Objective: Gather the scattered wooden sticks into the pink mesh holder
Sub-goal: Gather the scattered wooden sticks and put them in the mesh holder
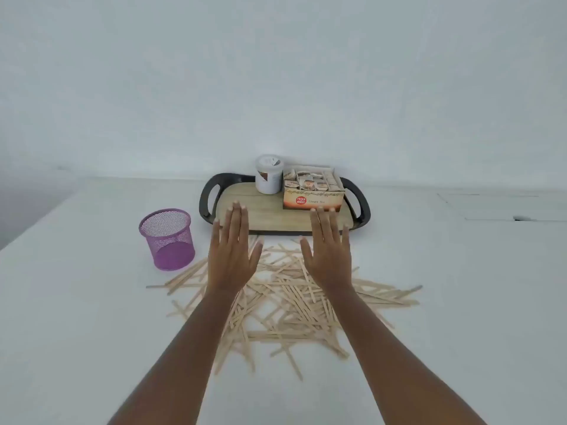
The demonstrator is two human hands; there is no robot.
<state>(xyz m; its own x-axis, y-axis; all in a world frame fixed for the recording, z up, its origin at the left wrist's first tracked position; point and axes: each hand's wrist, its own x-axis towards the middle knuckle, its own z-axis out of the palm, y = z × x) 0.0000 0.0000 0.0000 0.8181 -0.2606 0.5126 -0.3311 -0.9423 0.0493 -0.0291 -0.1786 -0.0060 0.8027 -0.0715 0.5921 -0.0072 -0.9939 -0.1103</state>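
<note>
Several thin wooden sticks [285, 305] lie scattered in a loose pile on the white table, in front of me. The pink mesh holder [167, 239] stands upright to the left of the pile, and I see no sticks inside it. My left hand [233, 253] and my right hand [329, 251] are stretched out flat, palms down, fingers straight, above the far part of the pile. Neither hand holds anything. My forearms hide part of the pile.
A wood-faced tray with black handles [210, 194] lies just behind the sticks. On it stand a white jar [269, 177] and an open tea box [313, 188]. A white wall rises behind the table.
</note>
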